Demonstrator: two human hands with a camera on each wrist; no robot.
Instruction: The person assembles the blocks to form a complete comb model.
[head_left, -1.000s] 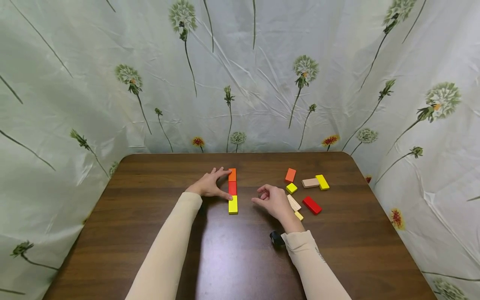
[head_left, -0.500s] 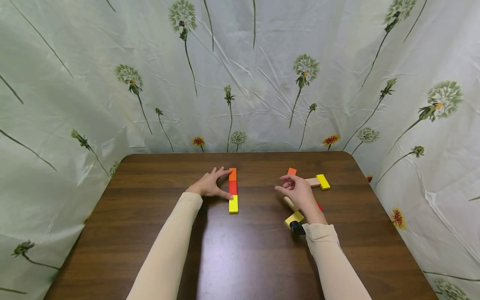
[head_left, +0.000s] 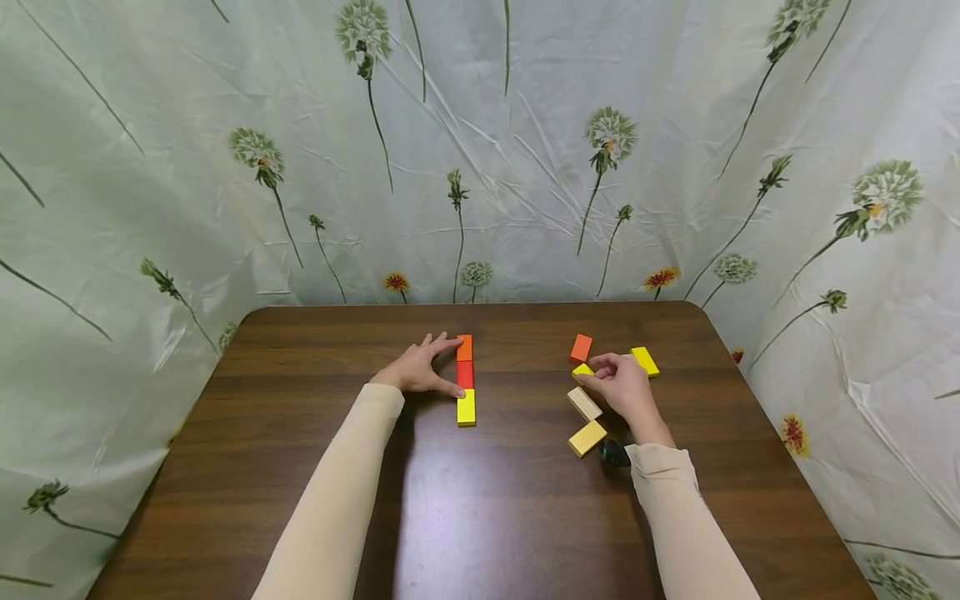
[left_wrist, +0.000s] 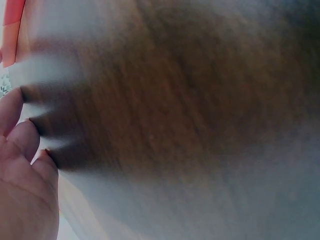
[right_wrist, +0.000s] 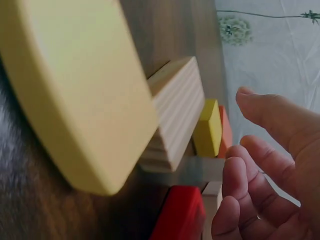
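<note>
A row of blocks stands end to end: an orange block [head_left: 465, 346], a red block [head_left: 465, 374] and a yellow block [head_left: 466, 408]. Spread along its left side, my left hand [head_left: 415, 367] has the index finger at the orange block and the thumb where red meets yellow. To the right, my right hand [head_left: 628, 390] hovers by a small yellow block [head_left: 581, 371], thumb and fingers parted. The right wrist view shows nothing between those fingers [right_wrist: 260, 150]. A ridged plain wooden block [head_left: 584, 404] lies just nearer than the small yellow one.
Around the right hand lie a second orange block [head_left: 581, 347], a pale yellow block [head_left: 587, 437] and another yellow block [head_left: 645, 362]. A further red block [right_wrist: 180, 215] shows in the right wrist view. A flowered curtain [head_left: 525, 167] hangs behind the brown table [head_left: 300, 333].
My right hand has moved right, from near the row to the loose blocks, uncovering the pale yellow and ridged blocks. The left hand stays at the row.
</note>
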